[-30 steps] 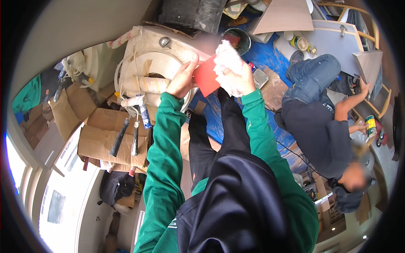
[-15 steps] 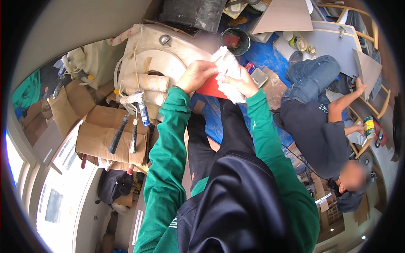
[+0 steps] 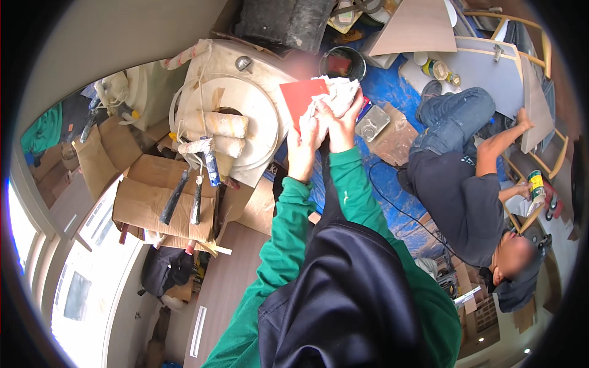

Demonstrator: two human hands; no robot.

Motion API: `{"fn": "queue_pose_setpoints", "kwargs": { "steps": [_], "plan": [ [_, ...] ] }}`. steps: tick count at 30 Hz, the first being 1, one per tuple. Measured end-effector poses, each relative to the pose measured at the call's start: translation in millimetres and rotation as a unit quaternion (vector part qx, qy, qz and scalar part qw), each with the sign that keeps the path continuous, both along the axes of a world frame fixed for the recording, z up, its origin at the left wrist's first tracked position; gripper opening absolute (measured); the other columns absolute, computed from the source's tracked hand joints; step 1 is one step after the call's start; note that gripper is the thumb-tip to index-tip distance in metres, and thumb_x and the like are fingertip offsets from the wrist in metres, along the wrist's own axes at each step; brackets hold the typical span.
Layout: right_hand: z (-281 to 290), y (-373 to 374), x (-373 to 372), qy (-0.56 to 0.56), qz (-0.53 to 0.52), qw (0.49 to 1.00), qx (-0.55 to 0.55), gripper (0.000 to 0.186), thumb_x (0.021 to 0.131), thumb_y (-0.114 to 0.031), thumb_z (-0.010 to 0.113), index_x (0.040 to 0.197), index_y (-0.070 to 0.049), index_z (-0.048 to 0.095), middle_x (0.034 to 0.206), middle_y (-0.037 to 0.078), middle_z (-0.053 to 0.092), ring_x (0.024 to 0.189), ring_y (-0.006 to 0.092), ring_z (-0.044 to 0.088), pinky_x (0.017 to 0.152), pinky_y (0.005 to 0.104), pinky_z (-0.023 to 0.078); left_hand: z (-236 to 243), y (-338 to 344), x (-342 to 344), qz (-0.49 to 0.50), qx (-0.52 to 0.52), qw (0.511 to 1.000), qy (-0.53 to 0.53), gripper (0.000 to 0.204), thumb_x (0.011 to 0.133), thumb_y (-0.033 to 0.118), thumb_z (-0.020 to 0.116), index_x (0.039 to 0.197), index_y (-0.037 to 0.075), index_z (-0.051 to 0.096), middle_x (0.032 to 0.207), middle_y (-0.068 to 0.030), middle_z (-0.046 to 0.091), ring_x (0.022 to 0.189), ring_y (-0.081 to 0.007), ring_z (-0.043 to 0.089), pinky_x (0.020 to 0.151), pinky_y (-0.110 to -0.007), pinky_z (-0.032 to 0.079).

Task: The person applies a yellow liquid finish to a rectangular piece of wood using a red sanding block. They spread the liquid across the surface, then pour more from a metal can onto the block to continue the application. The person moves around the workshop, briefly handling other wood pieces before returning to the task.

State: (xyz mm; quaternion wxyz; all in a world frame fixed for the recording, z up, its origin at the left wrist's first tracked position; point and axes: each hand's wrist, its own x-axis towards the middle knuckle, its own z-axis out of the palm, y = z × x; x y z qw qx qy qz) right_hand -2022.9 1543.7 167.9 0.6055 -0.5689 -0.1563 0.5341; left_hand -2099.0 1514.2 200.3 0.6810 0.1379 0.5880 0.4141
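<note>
My two hands are close together in front of me, above the blue floor sheeting. A flat red sheet (image 3: 300, 98) stands up from my left hand (image 3: 302, 150), whose fingers are closed at its lower end. A crumpled white cloth (image 3: 342, 93) is bunched in my right hand (image 3: 343, 127), pressed next to the red sheet. The fingers of both hands overlap around the cloth's lower part, so the exact grip of each is partly hidden.
At left, paint rollers (image 3: 224, 124) lie on a round white lid (image 3: 264, 110) near a cardboard box (image 3: 162, 202). A dark bucket (image 3: 359, 70) and a metal can (image 3: 372, 122) stand beyond my hands. At right a co-worker (image 3: 454, 190) crouches, touching a board (image 3: 537, 110) and holding a small tin (image 3: 536, 184).
My hands have come together and turned. The red sheet, previously low behind them, now stands up at the left of the cloth. My left forearm has swung rightward.
</note>
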Motion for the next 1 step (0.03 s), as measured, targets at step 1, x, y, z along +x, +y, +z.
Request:
{"fn": "queue_pose_setpoints", "kwargs": {
  "steps": [1],
  "plan": [
    [0.2,3.7,16.7,0.013,0.074,0.997,0.029,0.07,0.088,-0.007,0.064,0.144,-0.014,0.023,0.132,0.012,0.042,0.116,0.0204,0.05,0.093,0.0287,0.047,-5.3,-0.6,-5.3,-0.008,0.031,0.999,0.025,0.05,0.094,0.021,0.06,0.137,0.004,0.042,0.132,-0.0091,0.052,0.117,-0.0169,0.051,0.097,-0.029,0.042]
  ]
}}
